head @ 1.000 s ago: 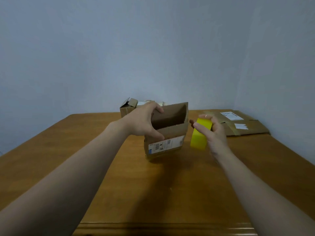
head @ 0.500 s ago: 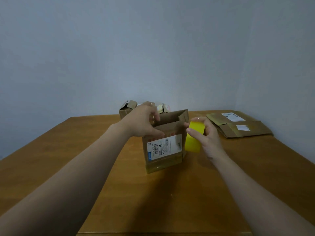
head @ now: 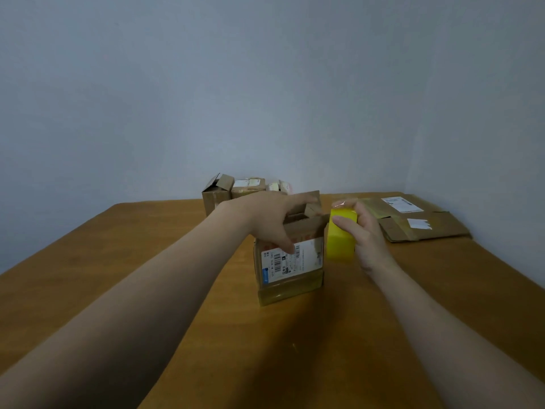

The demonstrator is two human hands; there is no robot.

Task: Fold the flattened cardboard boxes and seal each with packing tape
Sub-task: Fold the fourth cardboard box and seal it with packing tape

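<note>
**Wooden table (head: 118, 290): box steadied for taping**

Left hand (head: 271, 219) clamps the small brown cardboard box (head: 290, 270) upright mid-table, thumb on its labelled front and fingers over the open top, probably to steady it. Right hand (head: 368, 240) grips the yellow packing-tape roll (head: 340, 240) just beside it.

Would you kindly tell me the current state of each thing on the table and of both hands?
cardboard box: upright on the table, top open and unsealed.
yellow tape roll: lifted, beside the box's right edge.
left hand: grips the box's near top wall.
right hand: grips the tape roll.
flattened boxes: lying flat, far right.
rear box: assembled, top flap up.
</note>
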